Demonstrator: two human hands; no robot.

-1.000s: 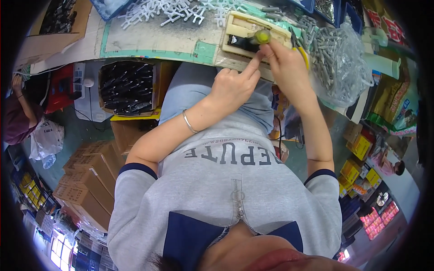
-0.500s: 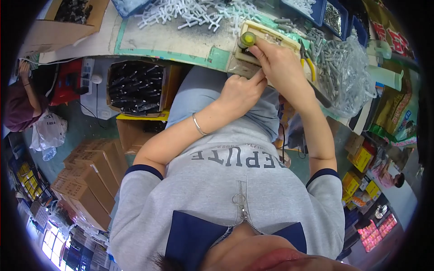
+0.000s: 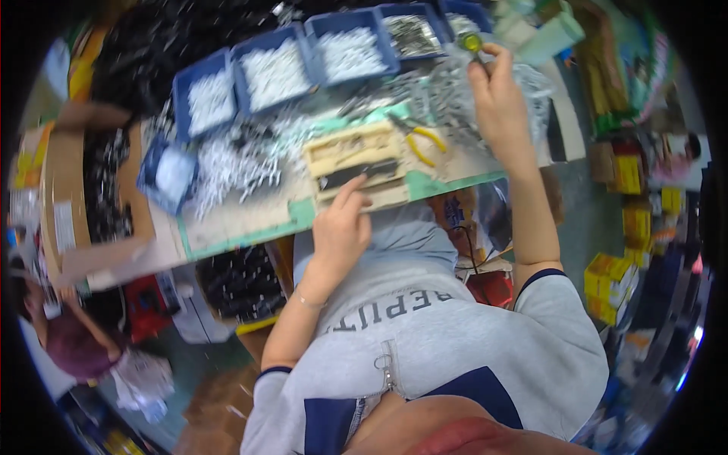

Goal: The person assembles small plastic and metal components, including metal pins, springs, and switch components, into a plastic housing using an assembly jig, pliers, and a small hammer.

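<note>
Going by the jig (image 3: 379, 196), since it's right in front of the person at the table edge. The black part (image 3: 383, 167) lies lengthwise in the jig's near slot, and the left hand (image 3: 341, 231) comes in from the near side with its index fingertip at the part. Can't tell whether it's pressing, or whether the thumb and other fingers are pinching anything, because the undersides are hidden.

The right hand (image 3: 500, 106) is up well beyond the jig and to its right, fingers closed round a tool (image 3: 471, 42) with a round yellow-green end. Looks like a screwdriver handle to me, but I can't make out a tip.

For doing this well, imo: one light fingertip on the part is plenty, just enough so it sits flat in the slot without rocking. Stay off the middle if that's where you need to see. With the tool, a firm thumb-and-finger hold near the top should give good control, and I'd lift it clear of the plastic bag (image 3: 535, 80) right of the jig so it doesn't snag. Watch your wrist around the pliers (image 3: 434, 137) too, they're just beside the jig's right end, handles toward you. White pieces (image 3: 235, 171) left of the jig are well out of the way.
</note>
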